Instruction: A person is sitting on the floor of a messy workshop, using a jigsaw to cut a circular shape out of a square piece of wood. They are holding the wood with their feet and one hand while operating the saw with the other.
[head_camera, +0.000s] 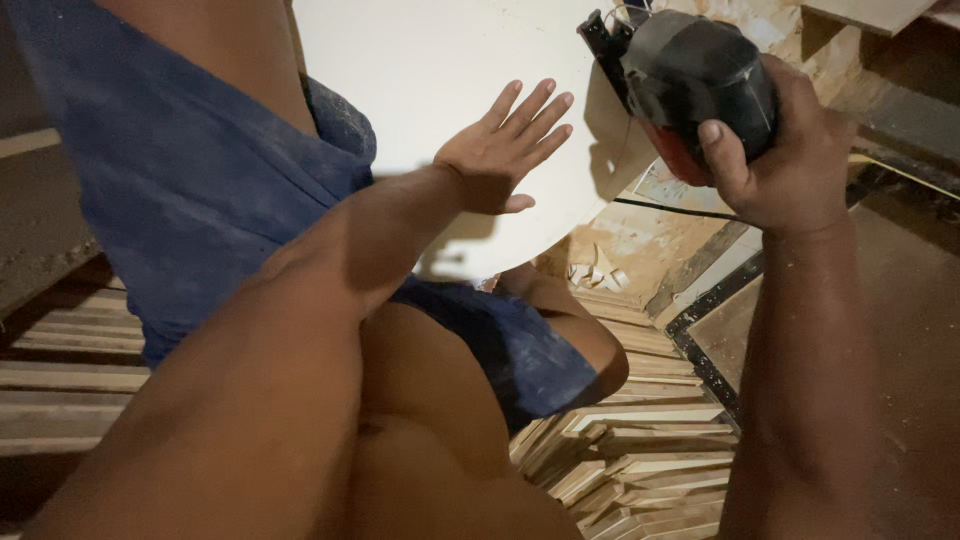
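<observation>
1. Head view, left hand (505, 150): it lies flat with fingers spread apart, palm down on the white round panel (440, 90), pressing near the panel's curved right edge; it grips nothing, it only pins the board down

2. Head view, right hand (790, 150): it is clamped around a dark power tool with a red lower body (690, 85), thumb over the housing, and holds the tool at the panel's right rim, just beside the left fingertips. Whether the tool touches the edge I cannot tell, since its working end is hidden behind the body

3. Head view, the panel: it rests across the person's lap, against the blue shorts (190, 170), and its visible outline already runs as a smooth curve from the upper area down to the bottom edge

4. Head view, surroundings: wood offcuts and chips (595, 275) lie on the board below the panel, and stacked wooden slats (650, 470) lie on the floor by the knee

5. Judgement on progress: the rounded shape looks largely formed and waste is already shed, so the rough shaping seems done; the tool at the rim suggests that part of the edge is left to be worked, though how much is not visible
</observation>
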